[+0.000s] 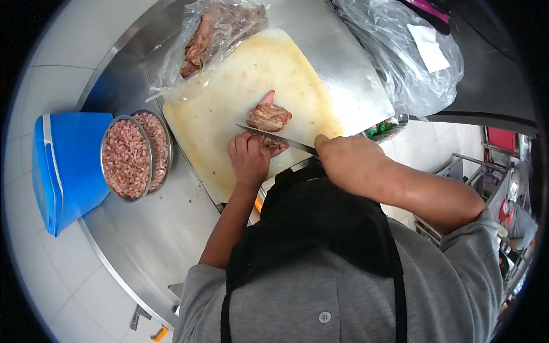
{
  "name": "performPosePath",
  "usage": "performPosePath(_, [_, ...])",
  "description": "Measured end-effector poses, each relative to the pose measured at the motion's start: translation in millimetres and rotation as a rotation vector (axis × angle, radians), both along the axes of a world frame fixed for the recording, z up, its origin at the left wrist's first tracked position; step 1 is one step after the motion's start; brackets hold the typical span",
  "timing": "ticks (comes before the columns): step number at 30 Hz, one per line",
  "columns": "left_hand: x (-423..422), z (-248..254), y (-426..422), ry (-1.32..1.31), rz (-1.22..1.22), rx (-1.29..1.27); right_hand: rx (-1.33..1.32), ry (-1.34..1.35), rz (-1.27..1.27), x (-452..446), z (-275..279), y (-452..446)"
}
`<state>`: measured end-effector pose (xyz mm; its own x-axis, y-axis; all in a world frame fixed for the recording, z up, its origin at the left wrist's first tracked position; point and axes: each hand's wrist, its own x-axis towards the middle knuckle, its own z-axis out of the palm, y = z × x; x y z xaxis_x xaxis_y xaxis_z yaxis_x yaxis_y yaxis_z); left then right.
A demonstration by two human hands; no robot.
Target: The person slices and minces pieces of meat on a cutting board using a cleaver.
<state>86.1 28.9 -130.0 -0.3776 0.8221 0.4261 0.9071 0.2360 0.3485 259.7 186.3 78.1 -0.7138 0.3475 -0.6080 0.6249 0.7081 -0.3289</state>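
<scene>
A piece of meat lies near the middle of the worn cutting board, with a smaller part of it on the side closer to me. Between the two parts runs the blade of a knife, its tip pointing left. My right hand is wrapped round the knife's handle at the board's right edge. With bent fingers, my left hand presses on the smaller part of the meat, just below the blade tip; the fingertips are partly hidden.
Two bowls of diced meat stand left of the board, beside a blue container. A clear plastic bag with meat lies on the board's far left corner. Another plastic bag sits on the steel table at far right.
</scene>
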Motion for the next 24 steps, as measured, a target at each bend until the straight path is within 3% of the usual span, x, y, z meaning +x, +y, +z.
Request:
performPosePath(6, [-1.3, 3.6, 3.6, -0.059, -0.044, 0.031, -0.057, -0.113, 0.052, -10.6, 0.5, 7.2])
performPosePath(11, [-5.3, 8.2, 5.9, -0.114, -0.049, 0.016, -0.063, 0.076, 0.058, -39.3, -50.5, 3.4])
performPosePath(15, [-5.2, 1.1, 5.1, -0.1, -0.046, 0.012, -0.064, 0.082, 0.026, -22.2, -40.5, 4.2])
performPosePath(17, [-7.2, 1.0, 3.4, -0.096, -0.05, -0.001, -0.09, -0.075, 0.049, -11.2, -14.7, 10.8])
performPosePath(24, [-9.4, 0.1, 10.1, -0.094, -0.069, 0.031, -0.078, 0.095, -0.039, -21.4, -83.1, -5.5])
